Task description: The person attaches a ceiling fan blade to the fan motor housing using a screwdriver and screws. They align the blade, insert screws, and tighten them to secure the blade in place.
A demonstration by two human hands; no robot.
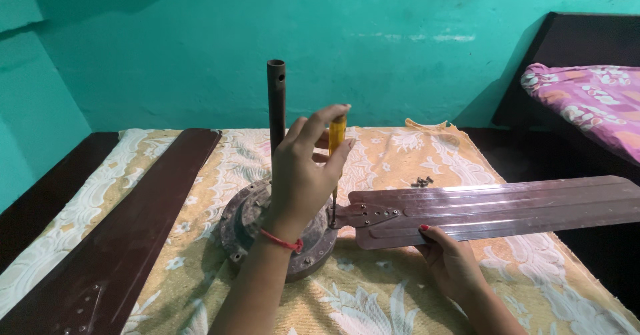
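Left hand [303, 175] gripping yellow screwdriver [337, 138], right hand [450, 258] — steadying fan blade [493, 208]

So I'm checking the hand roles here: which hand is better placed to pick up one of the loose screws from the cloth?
Probably the right hand. It only steadies the fan blade, on the same side as the loose screws. The left hand grips the yellow screwdriver upright at the blade's bracket.

A yellow-handled screwdriver [337, 135] stands over a grey, rust-flecked fan motor [277, 232]; one fan blade [493, 208] is pale metallic brown, another blade [127, 228] dark brown; the cloth [373, 295] is yellow with white flowers; the wall [320, 42] turquoise; a blanket [593, 102] pink floral.
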